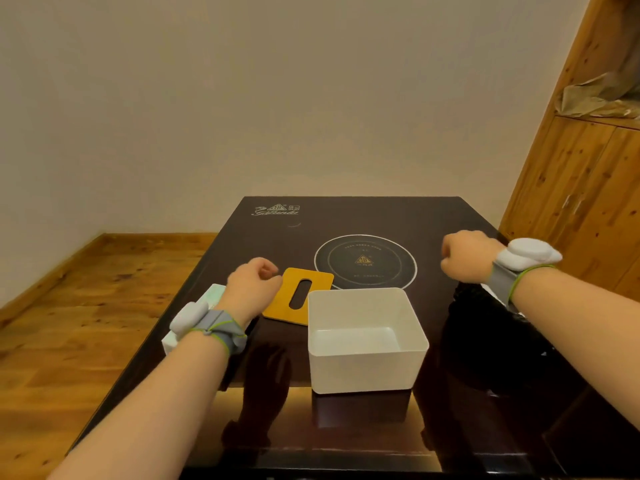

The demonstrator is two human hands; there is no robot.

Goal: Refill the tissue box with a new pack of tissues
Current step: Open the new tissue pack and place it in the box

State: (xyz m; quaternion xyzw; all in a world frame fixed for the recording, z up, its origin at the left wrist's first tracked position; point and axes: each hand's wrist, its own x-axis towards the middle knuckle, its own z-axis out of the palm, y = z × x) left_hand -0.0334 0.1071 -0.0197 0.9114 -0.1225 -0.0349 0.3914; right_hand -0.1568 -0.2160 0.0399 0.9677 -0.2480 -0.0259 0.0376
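A white tissue box [367,368] stands open and empty in the middle of the dark table. Its orange-brown lid [317,289], with a slot in it, lies flat on the table just behind and to the left of the box. A pale pack of tissues [214,296] lies at the table's left edge, mostly hidden under my left wrist. My left hand [254,284] hovers as a loose fist between the pack and the lid, holding nothing. My right hand [467,254] is a closed fist above the table's right side, empty.
The dark glossy table [277,427] has a round induction ring [365,261] behind the box. A black bag-like thing [485,334] sits at the right edge under my right forearm. A wooden cabinet [581,188] stands at the right, wood floor at the left.
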